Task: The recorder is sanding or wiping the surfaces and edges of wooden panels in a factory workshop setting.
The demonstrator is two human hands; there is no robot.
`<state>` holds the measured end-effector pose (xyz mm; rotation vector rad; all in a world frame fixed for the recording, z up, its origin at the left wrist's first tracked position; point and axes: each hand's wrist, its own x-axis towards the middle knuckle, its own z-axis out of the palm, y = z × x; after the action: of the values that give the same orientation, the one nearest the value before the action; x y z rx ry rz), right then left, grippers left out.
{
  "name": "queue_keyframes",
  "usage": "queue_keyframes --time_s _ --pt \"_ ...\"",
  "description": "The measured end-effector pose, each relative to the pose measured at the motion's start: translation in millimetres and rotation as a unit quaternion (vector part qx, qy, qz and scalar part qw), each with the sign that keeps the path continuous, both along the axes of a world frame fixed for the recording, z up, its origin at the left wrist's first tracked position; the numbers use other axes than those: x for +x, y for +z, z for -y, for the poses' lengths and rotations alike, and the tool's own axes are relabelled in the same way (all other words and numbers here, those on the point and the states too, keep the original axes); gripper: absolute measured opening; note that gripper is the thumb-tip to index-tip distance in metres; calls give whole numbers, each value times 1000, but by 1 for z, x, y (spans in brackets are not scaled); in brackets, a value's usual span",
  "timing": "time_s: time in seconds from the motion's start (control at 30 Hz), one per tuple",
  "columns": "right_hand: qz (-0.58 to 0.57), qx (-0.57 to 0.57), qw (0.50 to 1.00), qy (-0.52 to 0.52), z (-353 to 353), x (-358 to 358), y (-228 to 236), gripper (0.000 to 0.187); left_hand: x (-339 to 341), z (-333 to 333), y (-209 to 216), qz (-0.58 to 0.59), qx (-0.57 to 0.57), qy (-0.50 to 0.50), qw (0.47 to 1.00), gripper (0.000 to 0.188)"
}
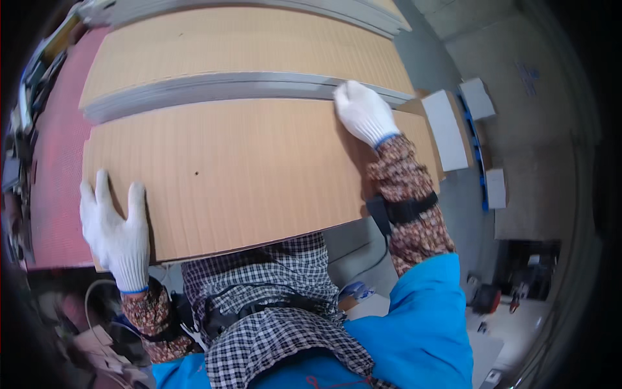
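A wide light wood-grain panel (259, 168) lies in front of me, with a small dark hole on its left part. My left hand (116, 223), in a white knit glove, rests on the panel's left end with fingers spread. My right hand (364, 111), gloved the same way, is closed in a fist by the panel's far edge. Its fingertips are hidden, so what they grip, if anything, does not show. Just beyond that fist runs a row of stacked grey edges (246, 84), with another wood-grain panel (253, 42) behind it.
A red table surface (61, 162) extends at the left, with clutter along its far side. To the right, white-topped cartons (447, 129) stand near a blue pallet (478, 149). A dark cable (379, 256) hangs from my right forearm.
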<state>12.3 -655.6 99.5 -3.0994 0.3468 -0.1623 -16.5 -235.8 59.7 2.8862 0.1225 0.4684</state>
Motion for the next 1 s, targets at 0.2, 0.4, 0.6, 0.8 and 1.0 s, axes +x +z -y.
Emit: queue_keyframes --time_s 0.2,0.4,0.6,0.8,1.0 --pt "-6 68 998 -19 -20 41 -35 24 -4 -24 -3 -37 -1 -10 999 63" --pt "-29 26 998 -42 -21 -38 -27 29 -5 -4 -1 38 44 -82 995 66" --pt "-33 68 997 18 -59 -135 -20 24 5 -31 -5 2 17 -60 998 64" --pt "68 -37 997 -21 -79 -222 -36 21 -3 -8 3 -24 0 -33 999 59" --pt "75 40 996 -19 -83 -243 -44 23 -7 -13 -3 18 27 0 999 60"
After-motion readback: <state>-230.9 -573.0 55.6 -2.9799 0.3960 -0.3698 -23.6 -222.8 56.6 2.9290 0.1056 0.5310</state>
